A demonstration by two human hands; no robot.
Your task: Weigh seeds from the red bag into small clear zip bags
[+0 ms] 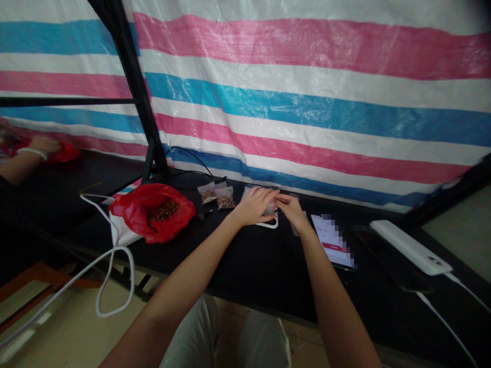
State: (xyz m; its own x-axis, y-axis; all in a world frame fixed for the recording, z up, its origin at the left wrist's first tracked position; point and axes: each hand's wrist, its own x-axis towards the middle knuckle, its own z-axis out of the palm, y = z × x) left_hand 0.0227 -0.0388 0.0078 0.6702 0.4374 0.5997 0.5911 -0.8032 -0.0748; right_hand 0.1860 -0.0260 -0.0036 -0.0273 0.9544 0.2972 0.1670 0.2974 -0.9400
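My left hand (256,205) reaches over a small translucent plastic thing (270,207), its fingers close together and curled over it. Beside it, my right hand (289,208) has its fingertips pinched at the right edge of the same thing. The fingers cover much of it, so its exact kind is hidden. Below my hands shows the rounded white rim (271,225) of a flat object. A clear plastic piece (294,230) lies partly under my right wrist. Left of my hands are small clear zip bags (224,198) with brown bits inside.
An open red plastic bag (180,209) of brown kernels stands at left, near a looping white cable (132,273). A lit phone (332,243), a dark phone (389,258) and a white power bank (410,247) lie at right. Another person's hand (44,144) is far left.
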